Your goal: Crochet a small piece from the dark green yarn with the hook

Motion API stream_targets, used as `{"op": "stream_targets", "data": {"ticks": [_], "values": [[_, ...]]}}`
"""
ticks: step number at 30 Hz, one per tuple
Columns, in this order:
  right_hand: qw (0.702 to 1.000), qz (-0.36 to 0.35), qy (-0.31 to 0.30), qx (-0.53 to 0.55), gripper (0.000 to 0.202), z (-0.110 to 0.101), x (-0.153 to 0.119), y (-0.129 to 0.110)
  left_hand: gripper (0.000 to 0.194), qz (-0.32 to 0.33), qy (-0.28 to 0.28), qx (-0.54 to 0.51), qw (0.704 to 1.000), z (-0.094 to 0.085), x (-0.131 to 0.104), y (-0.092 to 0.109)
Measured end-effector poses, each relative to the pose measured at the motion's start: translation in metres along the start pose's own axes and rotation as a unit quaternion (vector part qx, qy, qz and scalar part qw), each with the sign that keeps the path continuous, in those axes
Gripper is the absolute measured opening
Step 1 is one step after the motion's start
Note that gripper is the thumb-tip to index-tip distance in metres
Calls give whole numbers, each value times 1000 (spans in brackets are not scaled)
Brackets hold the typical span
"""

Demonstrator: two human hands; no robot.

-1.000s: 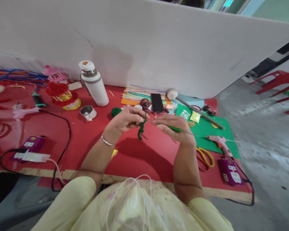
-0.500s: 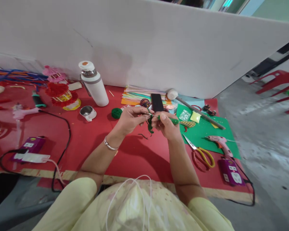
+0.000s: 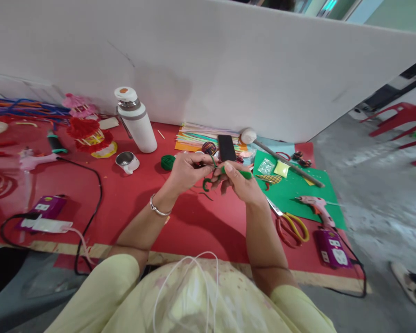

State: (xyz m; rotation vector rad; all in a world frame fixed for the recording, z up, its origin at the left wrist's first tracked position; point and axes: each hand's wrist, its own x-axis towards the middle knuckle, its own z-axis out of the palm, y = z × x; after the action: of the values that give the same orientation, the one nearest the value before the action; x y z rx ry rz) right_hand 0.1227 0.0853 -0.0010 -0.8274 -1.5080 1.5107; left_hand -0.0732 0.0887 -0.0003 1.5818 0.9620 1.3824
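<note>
Your left hand [image 3: 186,173] pinches dark green yarn [image 3: 205,186], probably steadying it for the slim green-handled tool [image 3: 246,175] your right hand [image 3: 241,185] grips; a round green yarn ball [image 3: 167,162] lies just left.

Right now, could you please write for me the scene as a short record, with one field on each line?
Left hand: pinches green yarn at the fingertips
Right hand: grips a green-handled tool; its tip cannot be made out
Position of hands: close together, above the red table
Left of hands: yarn ball, white cup, white flask
Beyond hands: black phone
Right of hands: scissors with red and yellow handles, pink glue gun
</note>
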Motion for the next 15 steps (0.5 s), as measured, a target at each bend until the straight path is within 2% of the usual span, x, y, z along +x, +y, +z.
{"op": "stream_targets", "data": {"ticks": [4,7,10,12,15], "values": [[992,-67,104,16,50,10,3,1,12,5,29,-38,999,5,2,-10],[983,-85,157,41,50,13,4,3,13,41,26,8,999,6,3,-12],[980,-84,173,58,49,10,5,6,12,92,11,68,993,3,4,-12],[982,-81,162,42,49,7,4,6,11,111,7,109,988,0,4,-12],[988,-75,130,-36,47,4,1,5,12,129,43,183,974,-2,2,-10]]}}
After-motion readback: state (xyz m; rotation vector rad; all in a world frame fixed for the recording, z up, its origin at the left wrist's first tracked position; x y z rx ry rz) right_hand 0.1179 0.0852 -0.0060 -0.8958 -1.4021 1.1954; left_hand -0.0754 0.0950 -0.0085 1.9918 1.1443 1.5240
